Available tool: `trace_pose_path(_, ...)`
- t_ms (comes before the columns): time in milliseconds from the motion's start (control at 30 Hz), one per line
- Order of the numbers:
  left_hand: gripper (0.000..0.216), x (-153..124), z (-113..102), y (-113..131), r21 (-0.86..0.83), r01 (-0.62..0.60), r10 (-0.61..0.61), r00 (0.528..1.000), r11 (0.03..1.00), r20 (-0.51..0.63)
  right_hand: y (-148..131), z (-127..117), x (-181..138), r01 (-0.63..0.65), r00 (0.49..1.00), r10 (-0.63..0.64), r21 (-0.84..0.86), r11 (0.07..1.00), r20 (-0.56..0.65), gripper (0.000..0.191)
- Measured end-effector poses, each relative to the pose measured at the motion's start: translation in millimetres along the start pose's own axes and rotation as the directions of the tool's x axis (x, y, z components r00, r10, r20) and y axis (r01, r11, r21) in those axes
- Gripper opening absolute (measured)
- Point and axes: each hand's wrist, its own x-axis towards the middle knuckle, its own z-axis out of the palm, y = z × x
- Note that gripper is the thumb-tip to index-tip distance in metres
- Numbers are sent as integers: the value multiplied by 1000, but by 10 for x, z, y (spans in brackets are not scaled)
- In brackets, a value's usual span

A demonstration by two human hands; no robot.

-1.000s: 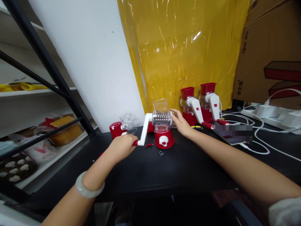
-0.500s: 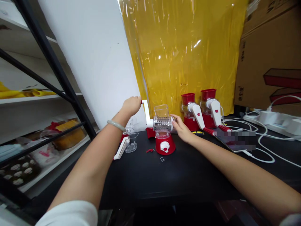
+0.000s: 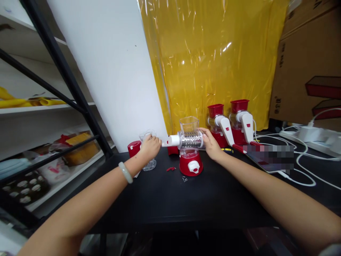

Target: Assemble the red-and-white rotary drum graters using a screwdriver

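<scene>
A rotary grater [image 3: 190,161] with a red base, a clear hopper and a metal drum [image 3: 191,139] stands upright on the black table. My left hand [image 3: 150,146] is wrapped round the handle of its white crank [image 3: 173,140], which sticks out to the left of the drum. On the opposite side, my right hand [image 3: 210,143] grips the drum's white rim end. Just left of the base lies a small red part [image 3: 171,169]. Several small screws [image 3: 184,179] are scattered in front of it. Clear plastic parts [image 3: 150,164] are partly hidden behind my left hand.
Two more red and white graters [image 3: 218,124] stand at the back right beside a yellow-and-black tool [image 3: 227,150]. A tablet [image 3: 262,161], white cables and a power strip [image 3: 322,137] fill the right side. Black-framed shelving [image 3: 64,71] rises at the left.
My left hand has swung the crank from upright down to about level with the drum. The grater appears slightly farther right in view, while my right hand stays at the drum's end.
</scene>
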Motion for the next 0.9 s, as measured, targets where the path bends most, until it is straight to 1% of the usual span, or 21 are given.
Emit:
trace_pose_path(100, 29, -312, -73, 242, -26, -87, 88, 996, 996, 25, 60, 1, 12, -23, 1000, 23, 3, 1000, -20, 50)
trace_pose_path(167, 27, -513, -242, 403, -32, -126, 127, 991, 992, 42, 111, 1, 25, -61, 998, 61, 25, 998, -15, 50)
trace_pose_path(233, 26, -691, -530, 516, -32, -137, 139, 987, 990, 76, 153, 1, 37, -87, 996, 87, 44, 995, 11, 51)
trace_pose_path(300, 27, -820, -911, 547, -46, -136, 139, 986, 990, 88, 176, 1, 44, -100, 995, 98, 51, 994, 35, 52)
trace_pose_path(367, 28, -866, -1321, 489, -78, -82, 85, 996, 994, 35, 180, -1, 46, -112, 993, 109, 59, 992, 46, 53)
trace_pose_path(433, 27, -802, -1664, 354, -134, -9, 1, 999, 991, -54, 171, -4, 45, -123, 992, 119, 76, 990, 50, 54)
trace_pose_path(467, 27, -727, -1784, 266, -165, 31, -48, 994, 986, -98, 166, -5, 44, -127, 991, 123, 86, 988, 53, 54)
trace_pose_path(500, 27, -627, -1859, 168, -191, 59, -86, 986, 980, -140, 162, -6, 44, -129, 991, 124, 98, 987, 56, 54)
trace_pose_path(533, 27, -505, -1887, 63, -205, 88, -126, 975, 975, -181, 161, -8, 45, -131, 990, 124, 107, 986, 62, 54)
trace_pose_path(600, 27, -214, -1811, -155, -234, 139, -197, 949, 962, -247, 166, -12, 48, -132, 989, 124, 112, 985, 74, 54)
trace_pose_path(667, 24, 98, -1605, -358, -256, 175, -243, 933, 951, -264, 180, -16, 53, -130, 989, 122, 107, 986, 85, 54)
trace_pose_path(733, 22, 375, -1330, -507, -229, 221, -271, 937, 948, -221, 196, -20, 57, -126, 989, 115, 111, 986, 98, 54)
trace_pose_path(800, 18, 568, -1040, -575, -173, 247, -273, 951, 953, -148, 208, -21, 59, -121, 989, 109, 118, 986, 102, 53)
trace_pose_path(867, 17, 647, -769, -556, -121, 243, -251, 966, 963, -60, 212, -22, 58, -126, 988, 116, 106, 986, 101, 53)
trace_pose_path(900, 17, 644, -647, -518, -102, 221, -223, 975, 970, -14, 213, -22, 58, -131, 988, 121, 96, 987, 101, 54)
